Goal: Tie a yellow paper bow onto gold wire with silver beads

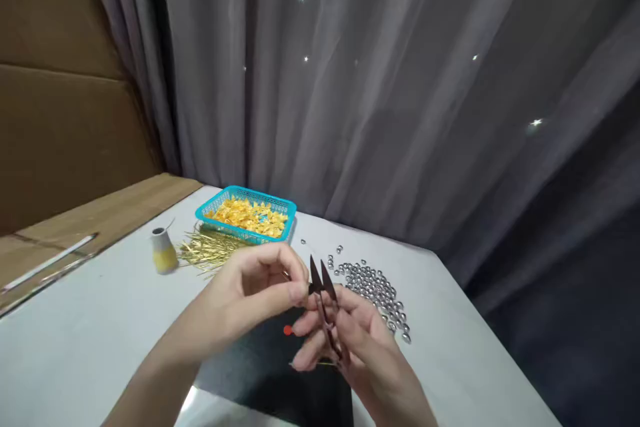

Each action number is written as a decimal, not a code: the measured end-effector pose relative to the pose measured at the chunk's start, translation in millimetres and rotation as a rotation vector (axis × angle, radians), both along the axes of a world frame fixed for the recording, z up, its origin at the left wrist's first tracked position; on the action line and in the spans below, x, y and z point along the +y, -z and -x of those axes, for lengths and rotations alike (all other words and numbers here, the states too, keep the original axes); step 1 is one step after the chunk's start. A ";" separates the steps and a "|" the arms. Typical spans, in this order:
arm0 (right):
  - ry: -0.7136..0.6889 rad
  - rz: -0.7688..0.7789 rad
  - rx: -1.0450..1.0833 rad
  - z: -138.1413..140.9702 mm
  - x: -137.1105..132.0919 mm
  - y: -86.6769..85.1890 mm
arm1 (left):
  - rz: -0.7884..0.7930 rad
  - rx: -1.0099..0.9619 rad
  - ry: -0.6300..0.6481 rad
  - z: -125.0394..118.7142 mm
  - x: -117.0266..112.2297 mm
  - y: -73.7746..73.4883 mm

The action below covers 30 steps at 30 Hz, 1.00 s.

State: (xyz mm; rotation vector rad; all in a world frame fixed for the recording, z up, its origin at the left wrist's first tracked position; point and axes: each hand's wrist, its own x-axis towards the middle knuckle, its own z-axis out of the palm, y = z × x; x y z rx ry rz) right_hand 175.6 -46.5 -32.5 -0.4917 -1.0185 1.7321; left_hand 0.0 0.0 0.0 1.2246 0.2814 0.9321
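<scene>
A pair of small dark scissors (328, 310) is in my right hand (373, 350), its blades pointing up and slightly apart. My left hand (250, 300) pinches thumb against forefinger close to the blades; what lies between those fingertips is too small to make out. Below my right fingers a thin gold strand (326, 363) shows, partly hidden. Both hands are above a black mat (260, 367), where a small red spot (287, 329) shows between them.
Behind my hands stands a blue basket (291, 210) of yellow petal-like pieces. Gold stems (207, 250) lie in front of it, beside a small white-and-yellow bottle (164, 252). Several silver beads (373, 283) spread at right. Cardboard (60, 107) borders the left; a grey curtain (350, 100) hangs behind.
</scene>
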 end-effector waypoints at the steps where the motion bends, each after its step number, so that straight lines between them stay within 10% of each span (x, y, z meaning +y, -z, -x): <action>1: -0.016 0.013 -0.003 -0.1 -0.3 -1.6 | -0.003 0.013 -0.019 0.4 -0.5 0.2; 30: -0.013 0.012 -0.045 2.8 -2.1 1.0 | 0.008 0.066 -0.080 2.7 1.2 -2.4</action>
